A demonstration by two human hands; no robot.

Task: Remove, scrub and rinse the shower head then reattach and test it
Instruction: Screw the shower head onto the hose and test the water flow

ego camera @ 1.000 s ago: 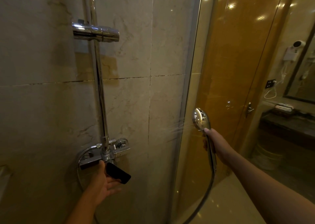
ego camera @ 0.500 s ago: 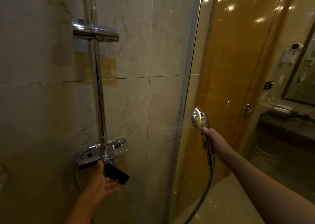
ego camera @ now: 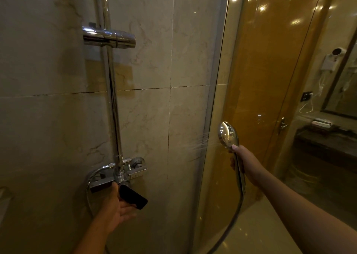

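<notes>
- The left hand lay palm-up just under the mixer valve. Its fingers were loose and fairly straight, and its thumb was raised against the chrome body.
- A flat black slab rested on those fingers. I could not tell whether it was the valve's lever or a separate thing.
- The right hand was wrapped round the handle of the shower head, thumb tip up at the neck.
- The head was off the wall, held upright well to the right of the valve and close beside the glass screen.
- Thin jets of water left its face toward the left.
- The head looked rigid and polished, probably light, and likely slick while wet. A full wrap on the narrow handle seemed the safe hold, not the rounded dome.
- The metal hose hung in a loop from the handle's lower end. It would probably tug and twist the head as it moved.
- Higher up, the chrome holder sat empty on the riser rail.
- No brand or writing could be read on the head, valve or holder.
- Beyond the glass were a wooden door and a wall hair dryer, too small to show any label.
</notes>
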